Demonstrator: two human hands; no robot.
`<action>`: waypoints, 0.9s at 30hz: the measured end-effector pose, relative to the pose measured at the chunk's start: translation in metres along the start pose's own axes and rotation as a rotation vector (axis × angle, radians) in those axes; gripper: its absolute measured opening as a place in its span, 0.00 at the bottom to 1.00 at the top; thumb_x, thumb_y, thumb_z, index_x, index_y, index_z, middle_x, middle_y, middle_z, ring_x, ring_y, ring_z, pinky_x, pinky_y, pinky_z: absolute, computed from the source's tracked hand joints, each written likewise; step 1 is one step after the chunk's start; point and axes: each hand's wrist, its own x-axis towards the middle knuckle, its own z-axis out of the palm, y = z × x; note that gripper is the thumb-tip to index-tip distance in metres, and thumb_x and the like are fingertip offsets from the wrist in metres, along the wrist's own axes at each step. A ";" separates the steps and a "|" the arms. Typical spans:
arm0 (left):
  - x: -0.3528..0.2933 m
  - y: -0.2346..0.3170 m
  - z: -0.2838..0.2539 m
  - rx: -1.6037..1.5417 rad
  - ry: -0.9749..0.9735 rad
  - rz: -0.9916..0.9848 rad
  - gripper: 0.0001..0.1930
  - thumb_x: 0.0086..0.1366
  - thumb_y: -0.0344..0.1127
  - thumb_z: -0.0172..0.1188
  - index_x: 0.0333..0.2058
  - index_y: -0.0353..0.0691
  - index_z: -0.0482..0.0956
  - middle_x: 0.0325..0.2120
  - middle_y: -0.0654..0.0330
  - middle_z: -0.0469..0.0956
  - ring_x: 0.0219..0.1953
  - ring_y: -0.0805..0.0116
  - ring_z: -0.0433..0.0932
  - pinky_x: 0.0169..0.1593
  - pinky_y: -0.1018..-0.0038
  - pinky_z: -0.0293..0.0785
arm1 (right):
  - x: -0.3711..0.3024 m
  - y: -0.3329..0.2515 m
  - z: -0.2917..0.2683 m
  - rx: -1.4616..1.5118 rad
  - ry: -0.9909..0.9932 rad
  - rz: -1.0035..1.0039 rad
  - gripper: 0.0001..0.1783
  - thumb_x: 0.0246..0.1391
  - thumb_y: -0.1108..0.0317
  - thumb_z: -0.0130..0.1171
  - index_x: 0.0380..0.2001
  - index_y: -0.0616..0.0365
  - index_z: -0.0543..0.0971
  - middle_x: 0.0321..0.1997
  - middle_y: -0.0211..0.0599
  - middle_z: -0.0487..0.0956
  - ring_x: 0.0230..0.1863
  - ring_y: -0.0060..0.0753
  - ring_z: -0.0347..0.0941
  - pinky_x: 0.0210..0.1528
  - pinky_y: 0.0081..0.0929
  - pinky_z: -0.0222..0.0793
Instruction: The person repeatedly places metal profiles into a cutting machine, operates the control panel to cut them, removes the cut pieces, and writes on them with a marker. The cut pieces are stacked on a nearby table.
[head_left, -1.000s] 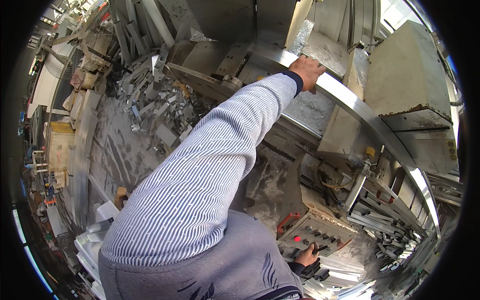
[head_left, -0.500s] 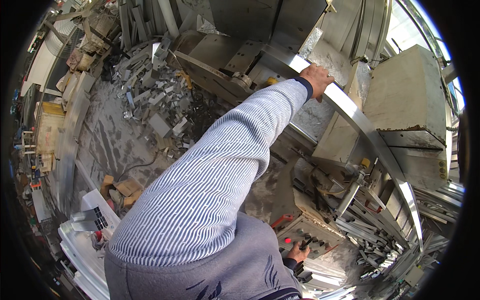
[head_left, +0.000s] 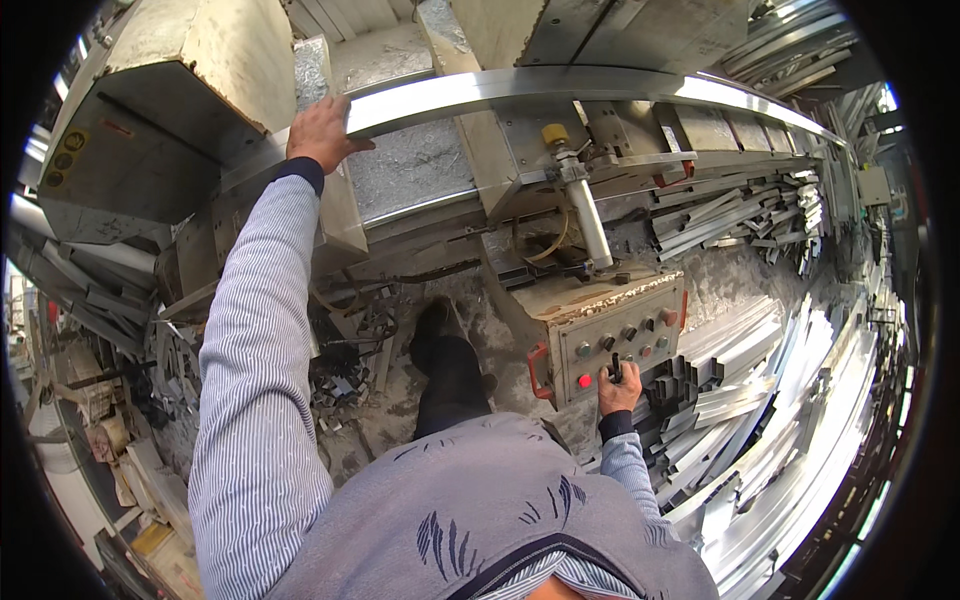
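Note:
A long, shiny metal profile (head_left: 470,92) lies across the machine and runs off to the far right. My left hand (head_left: 320,135) grips it near its left end, fingers over the top and thumb on the near side. Down at the right, my right hand (head_left: 620,388) is closed on a short black lever (head_left: 616,366) on a control box (head_left: 625,335). The box's face carries a red button (head_left: 585,381) and several knobs, with a red handle (head_left: 538,370) at its left side. Part of my right palm is hidden behind its fingers.
Big machine housings stand at the left (head_left: 130,140) and the top right (head_left: 640,40). A clamp cylinder (head_left: 588,220) with a yellow cap sits below the profile. Stacked metal strips (head_left: 740,440) fill the lower right, and offcuts (head_left: 350,375) litter the floor by my legs.
My view has swung to the right, bringing the control box and the profile's far length into the middle. Both hands keep their holds, the left on the profile and the right on the lever.

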 end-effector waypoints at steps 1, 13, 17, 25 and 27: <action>-0.001 0.002 -0.002 -0.003 -0.010 -0.012 0.40 0.50 0.59 0.73 0.56 0.42 0.71 0.48 0.56 0.76 0.54 0.57 0.74 0.57 0.63 0.70 | -0.001 -0.002 0.000 0.007 0.009 -0.013 0.12 0.45 0.70 0.66 0.33 0.61 0.77 0.35 0.46 0.75 0.34 0.51 0.75 0.37 0.40 0.71; 0.008 -0.014 0.022 -0.007 0.124 0.099 0.40 0.48 0.55 0.75 0.56 0.41 0.71 0.48 0.53 0.76 0.51 0.51 0.75 0.53 0.59 0.72 | -0.006 -0.006 -0.020 0.011 0.024 -0.103 0.16 0.40 0.70 0.71 0.35 0.59 0.80 0.37 0.42 0.77 0.38 0.49 0.77 0.41 0.37 0.75; 0.008 -0.016 0.027 -0.037 0.153 0.111 0.42 0.48 0.52 0.76 0.57 0.38 0.70 0.48 0.53 0.75 0.50 0.51 0.74 0.54 0.60 0.71 | 0.004 0.000 -0.035 -0.140 -0.162 -0.296 0.16 0.37 0.70 0.71 0.33 0.53 0.80 0.39 0.36 0.76 0.44 0.43 0.75 0.44 0.36 0.75; 0.011 -0.017 0.029 -0.061 0.136 0.096 0.36 0.46 0.46 0.78 0.52 0.39 0.72 0.46 0.51 0.75 0.50 0.49 0.73 0.54 0.59 0.70 | 0.009 0.006 -0.028 -0.256 -0.201 -0.408 0.10 0.41 0.72 0.65 0.29 0.52 0.75 0.32 0.34 0.71 0.38 0.40 0.73 0.38 0.35 0.73; 0.011 -0.017 0.030 -0.050 0.137 0.093 0.34 0.47 0.45 0.78 0.50 0.39 0.71 0.45 0.51 0.75 0.50 0.48 0.73 0.53 0.58 0.70 | 0.005 0.004 -0.023 -0.244 -0.158 -0.379 0.10 0.42 0.73 0.64 0.29 0.52 0.74 0.32 0.35 0.71 0.38 0.41 0.73 0.37 0.36 0.73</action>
